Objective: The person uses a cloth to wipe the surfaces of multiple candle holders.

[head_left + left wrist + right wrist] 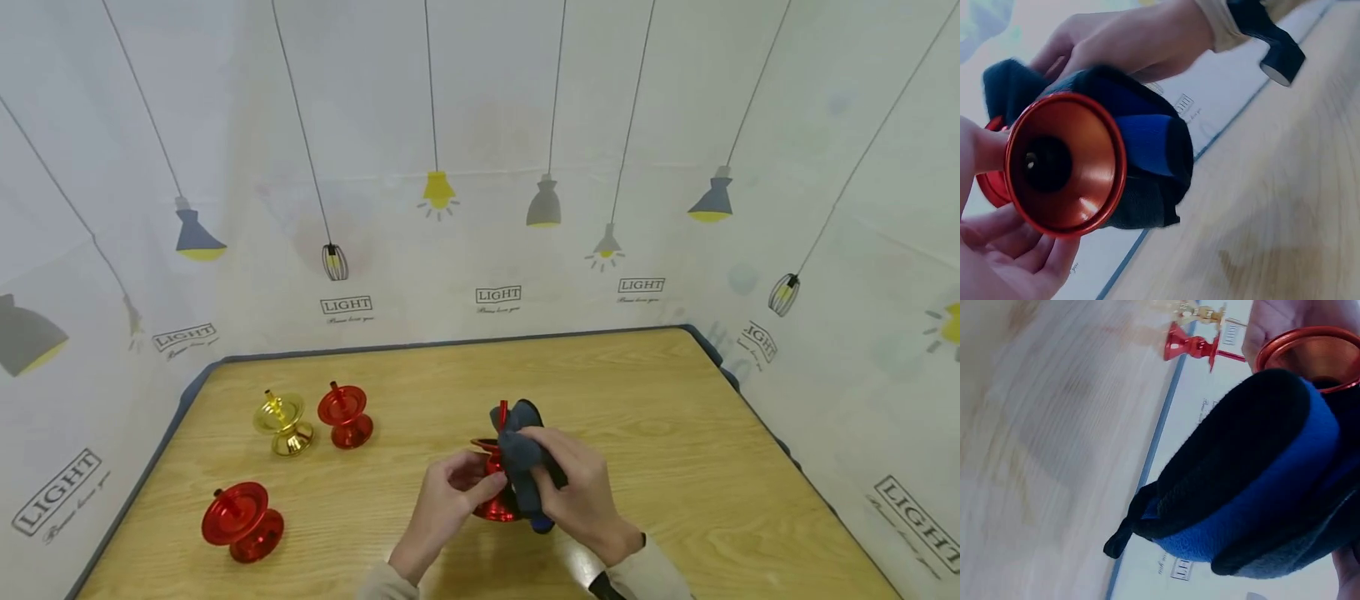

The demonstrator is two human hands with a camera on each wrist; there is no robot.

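My left hand [438, 504] grips a shiny red metal candle holder [495, 507] near the table's middle, fingers and thumb around its waist. The holder's hollow base [1100, 169] faces the left wrist camera, with a dark opening at its centre. A folded dark blue cloth [522, 458] is bunched in my right hand [581, 483] and lies against the right side of the holder. Above the cloth pokes the holder's thin red spike [503, 414]. In the right wrist view the cloth [1241, 487] covers most of the holder.
To the left on the wooden table [675, 417] stand a gold candle holder [291, 435], a red one [351, 432] beside it, and another red one [255, 537] nearer the front. A white curtain [480, 100] printed with lamps hangs around the table's back and sides.
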